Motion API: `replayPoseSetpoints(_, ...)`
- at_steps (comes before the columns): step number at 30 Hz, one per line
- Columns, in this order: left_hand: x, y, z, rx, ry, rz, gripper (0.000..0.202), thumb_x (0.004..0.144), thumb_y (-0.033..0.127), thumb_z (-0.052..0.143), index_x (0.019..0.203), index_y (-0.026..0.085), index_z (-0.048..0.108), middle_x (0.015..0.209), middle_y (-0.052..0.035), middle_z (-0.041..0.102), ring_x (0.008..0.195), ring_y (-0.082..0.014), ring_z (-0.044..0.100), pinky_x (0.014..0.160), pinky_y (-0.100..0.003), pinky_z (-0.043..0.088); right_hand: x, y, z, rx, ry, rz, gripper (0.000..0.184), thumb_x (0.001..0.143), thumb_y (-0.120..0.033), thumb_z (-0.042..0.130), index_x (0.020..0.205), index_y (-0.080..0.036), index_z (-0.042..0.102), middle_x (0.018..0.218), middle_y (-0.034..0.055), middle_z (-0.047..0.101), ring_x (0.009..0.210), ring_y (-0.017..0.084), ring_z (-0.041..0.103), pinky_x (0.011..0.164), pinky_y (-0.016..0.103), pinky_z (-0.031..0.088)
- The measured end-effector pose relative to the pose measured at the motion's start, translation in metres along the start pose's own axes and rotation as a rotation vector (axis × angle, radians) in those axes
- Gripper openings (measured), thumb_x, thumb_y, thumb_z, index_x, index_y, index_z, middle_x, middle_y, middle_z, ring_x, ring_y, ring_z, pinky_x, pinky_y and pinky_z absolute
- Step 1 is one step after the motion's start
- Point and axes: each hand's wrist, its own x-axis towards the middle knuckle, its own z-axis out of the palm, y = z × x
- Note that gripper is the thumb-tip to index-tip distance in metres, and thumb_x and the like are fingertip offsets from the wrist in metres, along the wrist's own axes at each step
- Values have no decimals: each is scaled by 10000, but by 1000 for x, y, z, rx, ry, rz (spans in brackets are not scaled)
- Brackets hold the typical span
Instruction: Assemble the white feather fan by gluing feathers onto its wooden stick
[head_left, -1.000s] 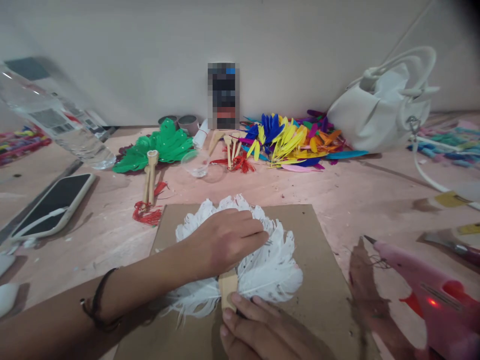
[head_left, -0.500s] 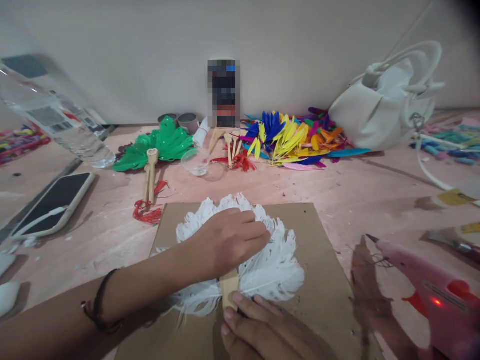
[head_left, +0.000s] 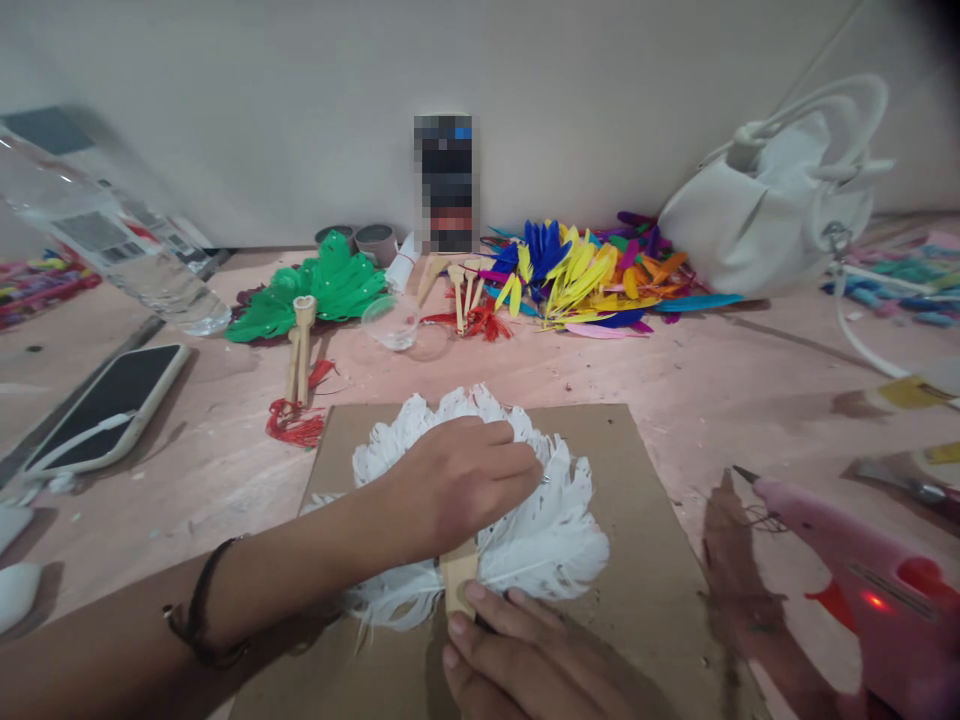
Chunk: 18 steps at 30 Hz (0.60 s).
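Observation:
A white feather fan [head_left: 544,535] lies on a brown cardboard sheet [head_left: 649,560] in front of me. My left hand [head_left: 457,485] rests flat on top of the feathers, fingers together and pointing right, pressing them down. The fan's wooden handle [head_left: 456,580] sticks out toward me. My right hand [head_left: 525,660] is at the bottom edge, its fingers closed around the end of that handle.
A pink glue gun [head_left: 862,580] with a lit red lamp lies at the right. Behind are coloured feathers [head_left: 577,270], a green feather fan [head_left: 330,285], wooden handles with red tassels [head_left: 300,370], a small clear cup [head_left: 394,325] and a white bag [head_left: 772,210]. A phone [head_left: 112,405] and a water bottle [head_left: 112,240] are at the left.
Almost nothing: my left hand has crept slightly to the right over the feathers, and the view has shifted a little. My right hand stays on the handle.

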Motion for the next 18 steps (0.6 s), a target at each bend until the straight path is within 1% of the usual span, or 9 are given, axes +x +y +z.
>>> replayPoseSetpoints(2,0,0,1,-3,6,-4,306,1073,134,471,831,149,658,815,-24,629,746,-187,484,626,-388,355,0,0,0,11,-8,-14,358,1005,-300,547,737,-255,780,833,-19,793,693,125,776,831,212,635)
replayPoseSetpoints(5,1,0,2,-2,8,-6,296,1071,136,477,840,149,660,818,-26,631,747,-188,487,625,-387,354,-3,3,-3,-11,-53,-30,322,987,-282,564,765,-255,794,889,-6,800,729,144,785,851,232,639)
replayPoseSetpoints(9,1,0,2,-2,4,-3,281,1068,134,483,850,149,660,828,-27,637,755,-190,492,629,-387,363,1,9,-14,-55,-207,-138,259,971,-250,585,861,-269,819,968,-13,801,801,154,792,864,237,639)
replayPoseSetpoints(12,1,0,2,-2,12,-2,265,1067,132,483,872,152,661,822,-26,641,749,-187,497,624,-384,365,13,16,-25,-67,-295,-213,271,995,-251,572,895,-274,823,995,-26,800,829,140,790,861,209,631)
replayPoseSetpoints(15,0,0,2,7,14,1,238,1061,134,505,879,152,659,812,-26,640,747,-185,506,621,-377,361,25,21,-34,-75,-431,-328,260,1007,-263,571,976,-292,827,1049,-38,794,864,139,788,854,187,626)
replayPoseSetpoints(16,0,0,2,10,14,2,226,1056,137,518,879,151,658,814,-27,640,752,-185,510,624,-373,361,28,22,-36,-80,-464,-356,258,1009,-269,570,1005,-299,827,1068,-40,791,875,141,788,851,185,626)
replayPoseSetpoints(18,0,0,2,14,16,1,212,1049,138,535,876,149,656,815,-28,636,759,-186,516,630,-366,357,30,24,-39,-86,-480,-373,256,1012,-276,571,1039,-306,824,1093,-39,787,891,144,786,857,186,626)
